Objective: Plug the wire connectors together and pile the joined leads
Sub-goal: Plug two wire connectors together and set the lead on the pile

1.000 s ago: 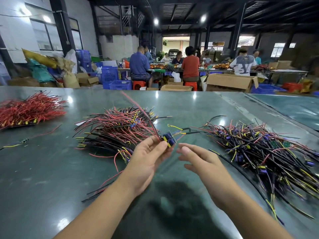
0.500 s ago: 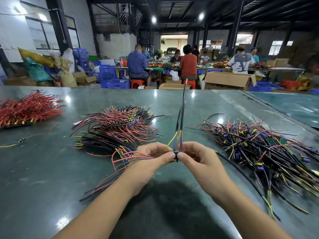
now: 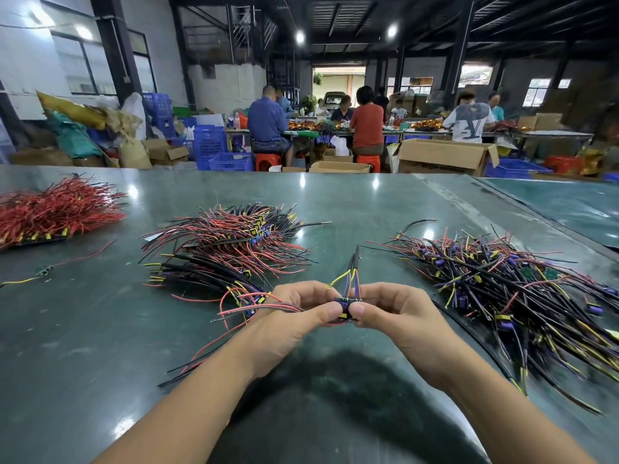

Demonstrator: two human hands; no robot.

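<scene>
Factory workshop, wire piles [image 3: 231, 242], seated workers [image 3: 268, 123], cartons [image 3: 442, 157]

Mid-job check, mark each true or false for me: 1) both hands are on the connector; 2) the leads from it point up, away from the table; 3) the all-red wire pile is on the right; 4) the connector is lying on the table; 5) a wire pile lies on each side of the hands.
1) True: left hand and right hand pinch the connector between their thumbs.
2) True: its leads rise upward.
3) False: the red pile is far left.
4) False: it is held above the table.
5) True: left pile, right pile.
</scene>
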